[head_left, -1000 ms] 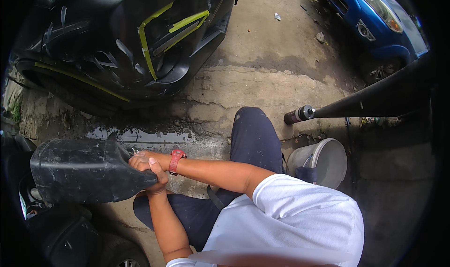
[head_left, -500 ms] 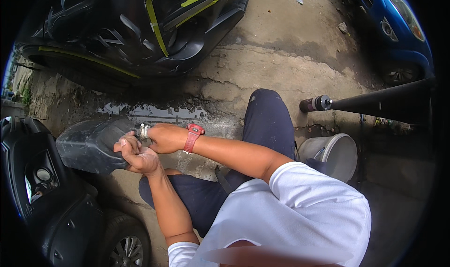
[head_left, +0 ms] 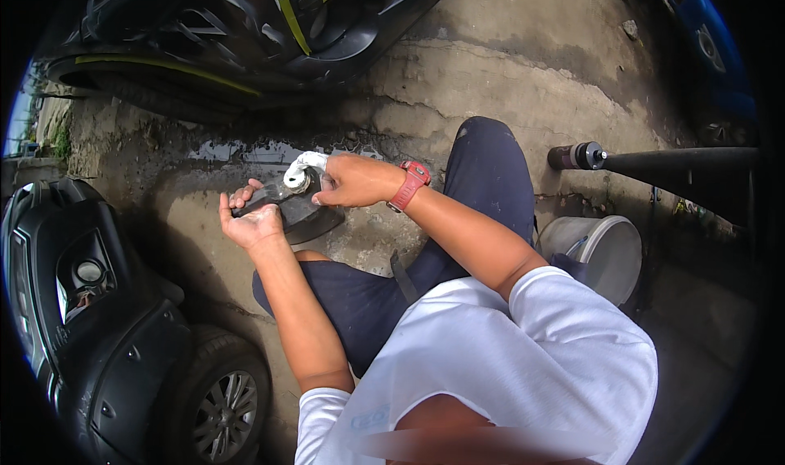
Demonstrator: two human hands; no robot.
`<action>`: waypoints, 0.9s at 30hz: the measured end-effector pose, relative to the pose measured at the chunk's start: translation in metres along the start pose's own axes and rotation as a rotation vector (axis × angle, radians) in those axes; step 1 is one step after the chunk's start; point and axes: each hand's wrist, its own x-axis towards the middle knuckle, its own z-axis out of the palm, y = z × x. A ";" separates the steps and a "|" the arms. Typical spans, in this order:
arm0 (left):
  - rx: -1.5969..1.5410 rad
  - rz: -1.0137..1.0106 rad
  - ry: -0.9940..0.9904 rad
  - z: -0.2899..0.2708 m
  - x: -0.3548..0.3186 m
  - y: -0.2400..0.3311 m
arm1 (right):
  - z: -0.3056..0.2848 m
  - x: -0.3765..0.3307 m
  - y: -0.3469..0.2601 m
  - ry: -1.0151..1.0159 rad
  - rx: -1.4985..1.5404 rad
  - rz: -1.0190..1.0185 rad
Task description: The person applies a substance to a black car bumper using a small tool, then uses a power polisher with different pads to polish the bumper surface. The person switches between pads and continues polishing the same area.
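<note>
A black plastic jerrycan (head_left: pixel 304 221) stands between my hands over the wet ground, its mouth turned up toward me. My left hand (head_left: pixel 255 220) is closed round the can's handle from the left side. In my right hand (head_left: pixel 360 181) is a crumpled white wrap (head_left: pixel 307 163), pinched beside the can's neck and bent over the mouth. Whether it is cloth or plastic I cannot tell. A red watch is on my right wrist. The lower part of the can is partly hidden by its top and my hands.
A dark car body with yellow-green tape (head_left: pixel 288 14) is at the far side. Another dark car (head_left: pixel 123 334) stands close on my left. To my right are a whitish bucket (head_left: pixel 615 261) and a dark cylinder (head_left: pixel 576 156) by a black bar. Puddles lie ahead.
The jerrycan has swung from lying tilted at the left to standing upright nearer me. Both hands moved right with it, and the white wrap now shows more fully.
</note>
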 end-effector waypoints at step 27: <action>0.074 0.053 0.016 -0.014 -0.004 0.019 | -0.180 0.014 0.115 0.952 0.914 0.046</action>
